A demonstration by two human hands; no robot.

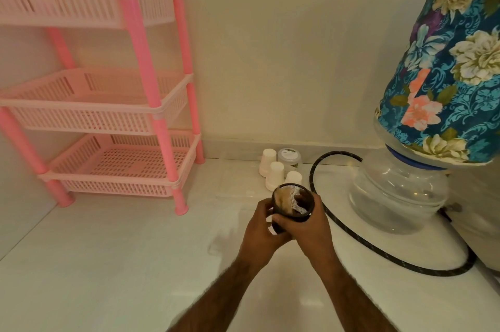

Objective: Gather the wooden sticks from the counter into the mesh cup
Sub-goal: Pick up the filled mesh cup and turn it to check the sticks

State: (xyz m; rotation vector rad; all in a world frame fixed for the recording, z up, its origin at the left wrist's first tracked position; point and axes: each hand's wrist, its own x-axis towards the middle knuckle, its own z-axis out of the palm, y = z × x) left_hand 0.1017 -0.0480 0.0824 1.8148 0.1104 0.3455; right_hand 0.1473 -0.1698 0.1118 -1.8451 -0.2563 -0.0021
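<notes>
A black mesh cup (pixel 293 201) is held up over the white counter (pixel 108 264), tilted with its open mouth toward the camera. My left hand (pixel 259 231) grips its lower left side and my right hand (pixel 308 228) wraps round its right side. Something pale shows inside the cup through the mesh, but I cannot tell what it is. No loose wooden sticks show on the counter.
A pink three-tier plastic rack (pixel 113 104) stands at the left against the wall. Three white upturned cups (pixel 274 176) and a small lidded jar (pixel 289 159) sit behind the hands. A water dispenser bottle (pixel 400 193) with a floral cover (pixel 449 69) is at right, with a black hose (pixel 351 234) looping round it.
</notes>
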